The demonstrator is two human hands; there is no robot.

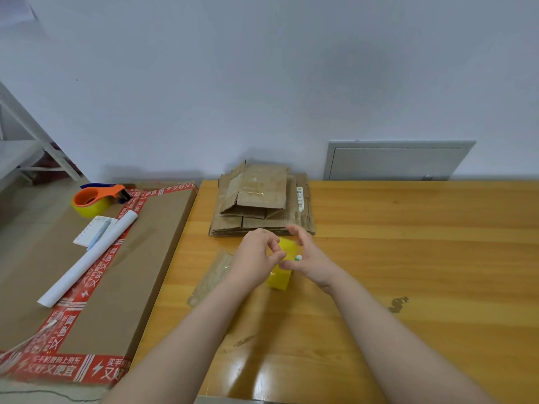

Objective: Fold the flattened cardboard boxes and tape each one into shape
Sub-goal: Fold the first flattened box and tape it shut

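The stack of flattened boxes [262, 199] lies on the wooden table [408, 243] just beyond both hands, straight ahead of the fingertips and touching neither, its long side running near to far. The top box sits skewed on the pile, one flap lifted, with shiny clear tape across its worn brown face. Both hands are about equally close to its near edge. The left hand [255, 258] has its fingers curled, the tips bunched and pinching at the top of a yellow roll [280, 279], probably tape, that stands between the hands. The right hand [310, 259] has its thumb against the roll and its fingers arched above it, blurred, so I cannot tell whether it grips. A single flat cardboard piece [211, 277] lies just left of the left wrist, slanting from near left to far right
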